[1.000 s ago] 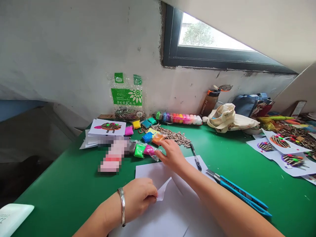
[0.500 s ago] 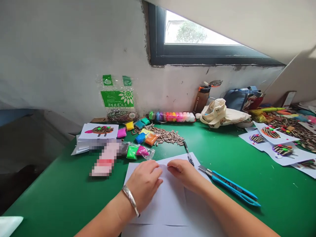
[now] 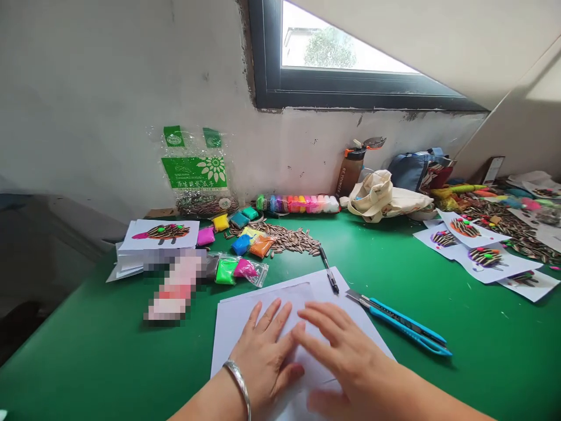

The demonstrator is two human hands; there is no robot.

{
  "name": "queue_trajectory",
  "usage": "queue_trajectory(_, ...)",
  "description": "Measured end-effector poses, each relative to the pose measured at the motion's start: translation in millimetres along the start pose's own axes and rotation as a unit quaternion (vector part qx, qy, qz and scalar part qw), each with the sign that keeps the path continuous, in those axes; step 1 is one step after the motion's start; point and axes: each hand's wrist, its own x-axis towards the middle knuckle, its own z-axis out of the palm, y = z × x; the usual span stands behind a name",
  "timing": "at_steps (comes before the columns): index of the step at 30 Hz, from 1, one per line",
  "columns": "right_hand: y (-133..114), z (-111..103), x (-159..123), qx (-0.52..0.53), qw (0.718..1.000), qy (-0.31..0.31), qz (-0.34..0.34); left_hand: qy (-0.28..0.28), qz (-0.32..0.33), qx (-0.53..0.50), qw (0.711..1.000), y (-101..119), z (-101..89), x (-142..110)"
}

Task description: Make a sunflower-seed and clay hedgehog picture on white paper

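White paper sheets point(image 3: 232, 321) lie stacked on the green table in front of me, the upper one slightly askew. My left hand point(image 3: 265, 356), with a silver bracelet at the wrist, rests flat on the top sheet, its fingers spread. Beside it my right hand point(image 3: 350, 354) is over the paper with fingers stretched out and apart; its thumb is blurred, and neither hand holds anything. A black pen point(image 3: 328, 269) lies at the upper right corner of the paper. To the right of the sheets is a blue utility knife point(image 3: 401, 323) with its blade out.
Sunflower seeds point(image 3: 293, 240), small bags of coloured clay point(image 3: 227, 271) and a row of clay tubs point(image 3: 298, 203) lie farther back. Seed-decorated cards point(image 3: 486, 257) are at right, more cards point(image 3: 158, 237) at left. A bottle point(image 3: 350, 169) and cloth bag point(image 3: 372, 199) stand by the wall.
Both hands have come nearer to me from the paper's far edge. Their fingers went from bent and gathered to spread out over the sheet. The view has shifted slightly.
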Motion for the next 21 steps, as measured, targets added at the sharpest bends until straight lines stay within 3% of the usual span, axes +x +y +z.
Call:
queue_trajectory(3,-6.6,7.3,-21.3,-0.089,0.991,-0.025,-0.097,-0.004,-0.002,-0.012,1.0,-2.5,-0.7,0.9)
queue_trajectory(10,-12.8,30.4,-23.7,-0.114,0.982,0.009,-0.15,-0.008,-0.011,-0.009,1.0,-3.0,-1.6,2.8)
queue_trajectory(14,-14.8,28.0,-16.2,-0.07,0.989,0.001,-0.131,-0.001,-0.008,-0.003,1.0,-6.1,-0.6,4.4)
queue_trajectory(21,-8.8,15.8,0.7,0.053,0.989,-0.097,-0.101,0.021,-0.009,0.021,1.0,-19.2,-5.2,6.1)
